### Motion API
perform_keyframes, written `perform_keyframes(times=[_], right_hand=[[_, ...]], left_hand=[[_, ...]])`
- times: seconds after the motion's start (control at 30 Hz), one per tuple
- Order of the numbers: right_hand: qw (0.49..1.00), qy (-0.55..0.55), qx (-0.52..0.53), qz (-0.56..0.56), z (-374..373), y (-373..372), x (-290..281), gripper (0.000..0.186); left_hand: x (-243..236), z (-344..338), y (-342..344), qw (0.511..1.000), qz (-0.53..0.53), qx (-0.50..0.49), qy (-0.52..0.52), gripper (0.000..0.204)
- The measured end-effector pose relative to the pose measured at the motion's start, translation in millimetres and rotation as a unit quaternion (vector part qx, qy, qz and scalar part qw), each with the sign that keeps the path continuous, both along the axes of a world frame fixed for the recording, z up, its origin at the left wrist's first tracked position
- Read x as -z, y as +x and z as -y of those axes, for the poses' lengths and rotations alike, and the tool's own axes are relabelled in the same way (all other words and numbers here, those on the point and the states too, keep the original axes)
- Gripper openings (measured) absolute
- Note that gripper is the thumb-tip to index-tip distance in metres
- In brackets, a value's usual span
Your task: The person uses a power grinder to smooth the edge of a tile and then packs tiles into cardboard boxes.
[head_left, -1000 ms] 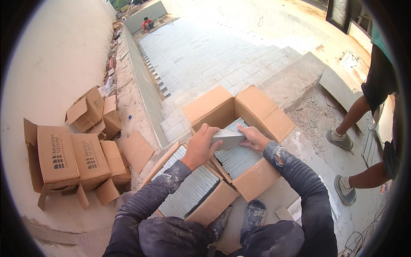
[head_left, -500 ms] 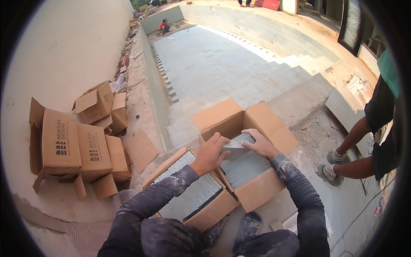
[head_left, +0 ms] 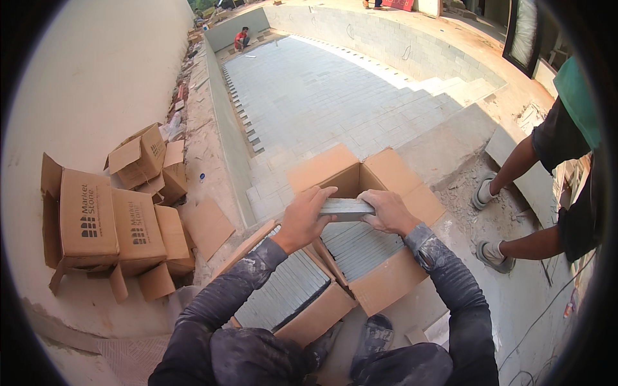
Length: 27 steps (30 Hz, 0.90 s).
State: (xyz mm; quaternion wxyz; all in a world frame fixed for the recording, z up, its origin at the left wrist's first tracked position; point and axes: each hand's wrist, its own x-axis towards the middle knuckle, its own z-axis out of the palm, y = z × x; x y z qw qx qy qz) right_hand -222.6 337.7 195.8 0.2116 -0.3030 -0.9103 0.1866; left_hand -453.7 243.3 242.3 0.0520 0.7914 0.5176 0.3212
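Between my two hands I hold a short stack of grey stone tiles (head_left: 347,210), edges facing me. My left hand (head_left: 305,217) is closed on its left end, thumb toward me. On the right end, my right hand (head_left: 388,211) grips the same tiles. Below them stands an open cardboard box (head_left: 390,283), its near part packed with upright grey tiles (head_left: 360,249) and its far part showing bare cardboard. Beside it on the left, a second open box (head_left: 317,318) holds a long row of tiles (head_left: 280,283) under my left forearm.
Opened cardboard boxes (head_left: 90,212) are piled at the left by the pale wall. Ahead lies a tiled pool (head_left: 309,83) with steps (head_left: 444,96). A co-worker (head_left: 242,38) crouches far off; another person's legs (head_left: 537,248) stand at my right. A cable (head_left: 547,315) runs along the floor there.
Both hands have risen slightly with the tiles, which have turned from tilted to nearly level. The person at my right has moved one foot farther away.
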Motion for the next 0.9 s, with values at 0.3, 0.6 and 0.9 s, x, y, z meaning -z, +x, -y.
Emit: perform_keyframes(times=[0.3,0.6,0.9], right_hand=[[0.971,0.229,0.014,0.069,-30,-33,-13,0.025],[0.967,0.221,-0.019,0.126,-39,-60,-5,0.019],[0.965,0.224,-0.033,0.132,-45,-60,1,0.027]], left_hand=[[22,-24,-21,0.991,-0.111,-0.066,-0.034,0.037],[51,-36,-29,0.981,-0.130,-0.108,-0.091,0.033],[45,-38,-29,0.980,-0.129,-0.101,-0.114,0.034]])
